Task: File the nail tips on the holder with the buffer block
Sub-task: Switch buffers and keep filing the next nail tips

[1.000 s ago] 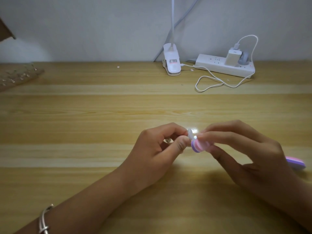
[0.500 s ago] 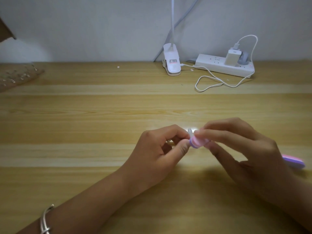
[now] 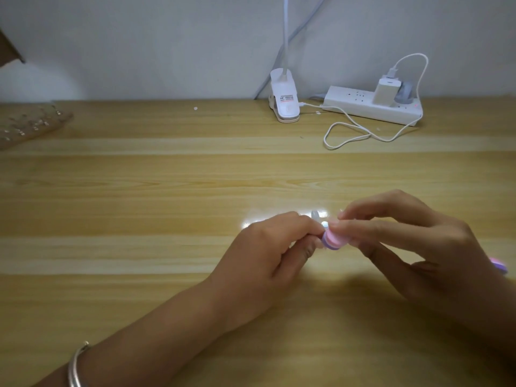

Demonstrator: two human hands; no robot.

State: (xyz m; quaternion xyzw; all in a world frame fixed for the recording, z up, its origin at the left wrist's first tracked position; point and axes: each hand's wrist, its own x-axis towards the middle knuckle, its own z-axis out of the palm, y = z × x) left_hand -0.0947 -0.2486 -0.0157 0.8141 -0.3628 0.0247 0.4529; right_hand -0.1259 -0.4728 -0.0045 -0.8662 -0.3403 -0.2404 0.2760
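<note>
Near the front middle of the bench [image 3: 167,177], both hands meet just above the wood, beside a bright patch of reflected light. The buffer block [image 3: 416,241] is a layered stick, pink on top and purple beneath, with a rounded end. That rounded end shows between the two hands. Most of the block's length is covered by the right hand [image 3: 413,247], and its other end shows again at the frame's right edge. Its long axis lies nearly flat, running from the rounded end by the left hand out to the right and slightly toward the person. The rounded end points left, at the nail tip [image 3: 317,216].

The right hand's fingers [image 3: 363,227] are pressed together along the top of the block, and the thumb underneath pinches it against them. The left hand [image 3: 265,255] is curled, its thumb and forefinger pinching just below the nail tip. The tip is small, clear and glossy, and it stands upright above the knuckles. Whatever carries it is hidden inside the grip. The block's rounded end sits just beside and slightly below the tip; I cannot tell whether they touch.

A silver bracelet [image 3: 76,367] circles the left wrist. At the back of the bench stand a white clip lamp [image 3: 284,107] and a white power strip [image 3: 363,107] with a charger [image 3: 386,92] plugged in. A white cable [image 3: 349,132] loops in front of the strip.
</note>
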